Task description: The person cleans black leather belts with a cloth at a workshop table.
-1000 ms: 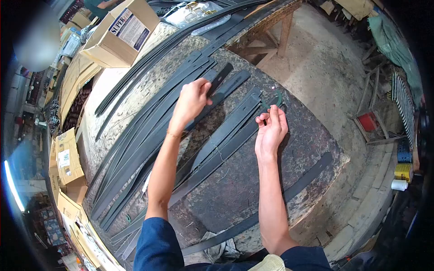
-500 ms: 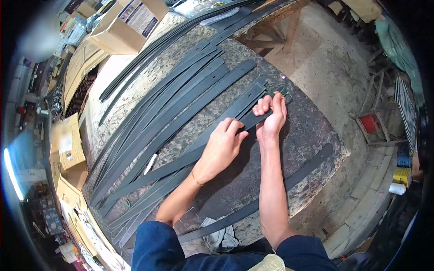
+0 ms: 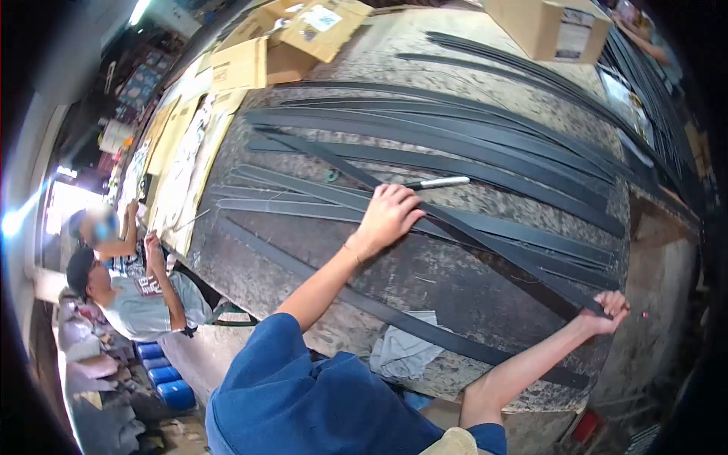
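Observation:
A long black belt strap [image 3: 504, 246] runs slantwise over the table, lifted above other straps toward its right end. My right hand [image 3: 607, 311] is closed around that end near the table's right edge. Farther along the same strap, my left hand [image 3: 390, 212] has its fingers curled over it, with part of the grip hidden beneath the palm. Just beyond my left hand lies a marker pen [image 3: 440, 183] with a white barrel and black end. Several similar black straps [image 3: 485, 159] lie spread out behind it. One single strap [image 3: 379, 309] lies nearer my body.
A grey cloth [image 3: 408, 345] lies at the table's near edge. Cardboard boxes [image 3: 557, 30] stand at the far side, with an opened one [image 3: 292, 57] farther left. Two people [image 3: 140, 296] are at the left, and another person's arm [image 3: 644, 42] shows at the far right.
The view has swung left. My hands, close together before at one strap end, are now far apart along the strap. My right hand has drawn its end up and away to the right.

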{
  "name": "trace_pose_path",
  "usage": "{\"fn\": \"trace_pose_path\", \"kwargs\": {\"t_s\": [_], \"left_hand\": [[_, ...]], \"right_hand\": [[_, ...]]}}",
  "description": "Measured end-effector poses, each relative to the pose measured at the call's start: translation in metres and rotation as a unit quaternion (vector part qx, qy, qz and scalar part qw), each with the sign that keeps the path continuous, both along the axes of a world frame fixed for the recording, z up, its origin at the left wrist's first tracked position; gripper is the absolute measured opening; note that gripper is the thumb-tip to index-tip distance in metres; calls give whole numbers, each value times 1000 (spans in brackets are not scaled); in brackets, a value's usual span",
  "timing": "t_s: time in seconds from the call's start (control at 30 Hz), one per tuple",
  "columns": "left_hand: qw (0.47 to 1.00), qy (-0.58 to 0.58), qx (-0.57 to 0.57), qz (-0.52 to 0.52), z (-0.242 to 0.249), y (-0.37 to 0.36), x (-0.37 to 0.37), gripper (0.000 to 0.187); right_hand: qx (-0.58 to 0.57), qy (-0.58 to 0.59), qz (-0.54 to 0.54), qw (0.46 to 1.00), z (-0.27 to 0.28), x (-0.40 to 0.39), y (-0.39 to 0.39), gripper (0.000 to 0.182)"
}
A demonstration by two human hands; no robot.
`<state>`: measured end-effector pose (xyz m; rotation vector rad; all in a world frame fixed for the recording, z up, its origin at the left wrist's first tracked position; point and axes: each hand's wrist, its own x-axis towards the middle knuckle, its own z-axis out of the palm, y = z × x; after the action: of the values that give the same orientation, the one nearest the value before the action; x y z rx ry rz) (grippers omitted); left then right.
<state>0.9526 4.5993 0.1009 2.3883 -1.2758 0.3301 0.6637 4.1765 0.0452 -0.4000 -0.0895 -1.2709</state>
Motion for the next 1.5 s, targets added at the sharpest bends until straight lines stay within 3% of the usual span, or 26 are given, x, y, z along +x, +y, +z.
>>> {"fn": "trace_pose_path", "kwargs": {"t_s": [0.1,0.17,0.27,0.33,0.4,0.43,0.5,0.53,0.6,0.63,0.7,0.77,0.83,0.9,0.97,1.03,1.1,1.13,1.17,1.2,1.23,1.3,1.4,1.5], "left_hand": [[998,-12,2,60,-6,49,37,31],[995,-34,10,92,-14,73,63,28],[993,-85,38,79,17,95,70,25],[992,-122,16,33,59,104,53,26],[986,-161,-15,33,117,120,12,37],[985,-167,0,47,137,131,-8,42],[983,-157,52,77,162,152,-38,45],[986,-125,66,92,160,166,-46,45],[979,-78,106,157,140,198,-53,46],[973,-67,109,191,128,209,-58,46],[945,12,173,277,122,217,-66,50],[931,35,181,316,118,218,-66,50],[928,63,204,306,99,222,-57,50],[925,87,225,292,76,219,-50,50],[906,136,331,224,64,211,-52,52],[894,172,365,194,59,193,-61,53],[910,168,354,136,43,187,-70,50],[914,167,354,110,37,180,-72,50],[914,184,327,152,34,173,-75,42],[911,201,301,196,34,163,-73,35],[915,200,301,178,37,147,-71,35],[975,94,165,117,47,105,-67,21],[991,113,52,40,59,19,-49,12],[996,65,30,-45,33,-54,3,29]], "right_hand": [[4,-47,2,999,-12,-18,-14,8],[-17,-38,9,999,-18,-31,-26,12],[-12,109,-88,990,-18,-42,-28,32],[109,191,-207,953,-7,-45,-27,38],[199,300,-344,867,-2,-52,-28,38],[198,305,-344,866,-1,-53,-28,38],[146,565,-438,684,4,-54,-24,34],[141,624,-466,611,5,-55,-21,36],[9,742,-522,420,-15,-78,-40,35],[-5,770,-516,377,-24,-87,-46,35],[40,824,-446,346,3,-74,-18,41],[49,848,-412,329,-3,-83,-25,39],[3,846,-417,332,9,-78,-10,40],[-9,814,-439,380,11,-78,-9,39],[-25,803,-476,359,9,-79,-13,37],[-58,766,-511,386,12,-68,-10,32],[-48,655,-485,577,-11,-61,-24,27],[-52,653,-481,583,-6,-54,-20,25],[-59,650,-474,591,0,-41,-13,23],[-27,610,-446,655,-5,-36,-15,21],[3,562,-413,716,-9,-31,-17,19],[61,518,-393,757,2,-19,-8,15],[90,489,-380,780,-1,-22,-8,15],[113,476,-373,788,6,-21,-3,15]]}}
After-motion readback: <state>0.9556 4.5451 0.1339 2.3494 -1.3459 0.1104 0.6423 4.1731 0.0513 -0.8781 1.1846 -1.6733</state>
